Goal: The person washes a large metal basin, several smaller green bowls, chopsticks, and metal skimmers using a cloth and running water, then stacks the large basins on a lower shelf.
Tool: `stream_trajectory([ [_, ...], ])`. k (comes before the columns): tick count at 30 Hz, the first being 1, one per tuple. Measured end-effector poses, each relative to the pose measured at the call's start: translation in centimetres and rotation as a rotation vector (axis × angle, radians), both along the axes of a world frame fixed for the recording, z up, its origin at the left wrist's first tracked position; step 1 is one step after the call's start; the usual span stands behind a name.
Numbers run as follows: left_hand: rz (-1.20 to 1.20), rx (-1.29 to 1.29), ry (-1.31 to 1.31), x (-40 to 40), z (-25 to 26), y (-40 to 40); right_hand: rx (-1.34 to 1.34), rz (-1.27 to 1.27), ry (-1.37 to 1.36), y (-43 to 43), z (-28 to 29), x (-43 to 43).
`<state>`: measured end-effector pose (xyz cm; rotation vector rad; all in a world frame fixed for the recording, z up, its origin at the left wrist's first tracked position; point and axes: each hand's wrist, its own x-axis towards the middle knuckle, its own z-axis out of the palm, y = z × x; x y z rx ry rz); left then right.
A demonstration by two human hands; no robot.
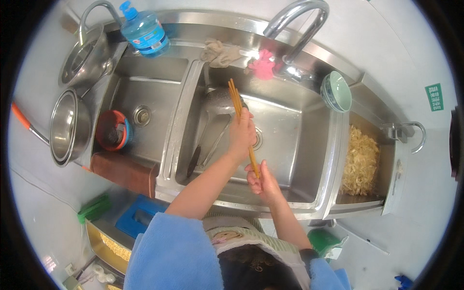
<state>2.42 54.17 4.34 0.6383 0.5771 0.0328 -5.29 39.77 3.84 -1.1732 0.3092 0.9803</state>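
Several wooden chopsticks [236,97] slant in a bundle over the middle basin [279,123] of a stainless steel sink. My left hand [242,136] is wrapped around the bundle near its middle. Lower down, my right hand [263,183] has its fingers at the near end of the chopsticks. Under them in the basin lies a perforated skimmer [221,99], partly hidden by the chopsticks and my left hand. Two long utensil handles [217,143] rest on the basin floor, one with a dark grip. The drain [257,138] is partly covered by my left hand.
A tall faucet [308,36] arches over the back rim, near a pink cloth [262,65] and a beige rag [219,53]. Bowls [337,92] sit at the back right corner. Shredded pale food [360,163] fills the right compartment. A soap bottle [146,34] and steel bowls [69,127] stand left.
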Motion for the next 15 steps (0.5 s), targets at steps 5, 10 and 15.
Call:
stream_trajectory([
  [5, -0.124, 0.214, 0.043, -0.5, -2.0, -2.7, 0.119, -0.107, 0.276, 0.0, -3.0, 1.8],
  [10, -0.263, 0.240, -0.038, -0.1, -2.4, -1.2, -0.740, -0.167, -0.981, -1.5, -5.7, 9.5],
  [15, -0.323, 0.365, -0.103, -0.8, -3.5, -1.6, -0.866, -0.290, -1.034, -2.1, 1.3, 21.6],
])
